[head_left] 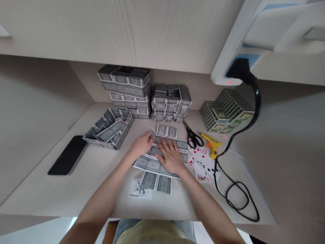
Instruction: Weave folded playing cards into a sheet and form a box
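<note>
Hands both on the card sheet (154, 164), which lies flat mid-bench (101, 191), square in front of the person. Right hand (172, 160) is palm down, fingers spread over the right half, probably as a weight so the panels don't slide. Left hand (142, 144) is curled at the upper-left edge; thumb and fingers look to be pinching the raised flap (153, 132). Exact contact is partly hidden.

Two card tabs stick out on the far side, two on the near side. One face-up card (139, 191) sits by the near-left tab.

Scissors (194, 139) and yellow glue gun (214, 144) are parked right, handles toward the person, likely for an easy right-side grab. Black cord (257, 101) drops from the power strip (226, 76), passes the gun's grip and loops on the bench; probably its lead, and a snag risk.

Clearance: right is tight, loose cards (201, 162) just beside the sheet's edge. Far side is capped by two stacks of card boxes (132, 88) (171, 106), with green-trimmed card blocks (227, 110) at far right. Open-top card box (101, 144), loose strips inside, and phone (68, 156) sit left, well off the sheet. Best room: left, between phone and sheet, plus the strip before the front edge. Overhead panel limits lifting at the back.
</note>
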`<state>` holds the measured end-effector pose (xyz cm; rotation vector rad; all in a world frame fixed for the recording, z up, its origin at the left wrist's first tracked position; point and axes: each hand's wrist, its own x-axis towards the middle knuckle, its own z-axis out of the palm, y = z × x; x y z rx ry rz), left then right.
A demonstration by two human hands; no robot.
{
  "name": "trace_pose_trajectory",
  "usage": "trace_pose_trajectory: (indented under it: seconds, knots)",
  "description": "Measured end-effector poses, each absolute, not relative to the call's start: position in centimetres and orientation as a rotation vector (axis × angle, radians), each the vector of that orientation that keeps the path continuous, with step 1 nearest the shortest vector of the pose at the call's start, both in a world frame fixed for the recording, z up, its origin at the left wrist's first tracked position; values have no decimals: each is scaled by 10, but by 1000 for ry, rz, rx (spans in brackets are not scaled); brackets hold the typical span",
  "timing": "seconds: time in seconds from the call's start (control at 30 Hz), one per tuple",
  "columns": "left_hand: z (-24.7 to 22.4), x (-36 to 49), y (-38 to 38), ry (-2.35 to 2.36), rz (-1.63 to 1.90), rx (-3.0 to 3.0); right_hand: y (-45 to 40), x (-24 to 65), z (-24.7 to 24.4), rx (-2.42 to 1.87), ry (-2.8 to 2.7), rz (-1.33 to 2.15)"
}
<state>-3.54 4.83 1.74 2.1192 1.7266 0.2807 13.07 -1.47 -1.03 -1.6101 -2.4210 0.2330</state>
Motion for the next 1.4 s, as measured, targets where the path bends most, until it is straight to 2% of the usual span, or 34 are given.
trace_pose_trajectory:
  seconds: [0.17,0.3,0.47,0.57,0.63,0.83,0.9,1.03,1.2,1.4]
  knots:
    - [41,-73,45,1142,198,1899,-15,128,-10,-1690,-2337,279]
    - [37,-94,47,1096,45,1672,-14,131,-10,-1767,-2261,336]
    - [17,-94,63,1387,556,1736,-23,133,-4,-1866,-2217,335]
    - [9,-88,70,1500,895,1570,-34,125,4,-1885,-2250,290]
    - [7,-87,70,1486,996,1439,-40,120,11,-1879,-2296,278]
    - [8,-97,67,1340,688,1456,-33,127,26,-1802,-2284,377]
    - [7,-98,68,1328,666,1522,-18,134,23,-1769,-2160,471]
    - [5,-93,68,1350,697,1661,24,145,6,-1600,-1746,382]
    - [9,-86,62,1318,652,1839,58,151,-19,-1405,-1526,762]
    - [16,-75,55,1334,603,1917,57,155,-36,-1382,-1445,869]
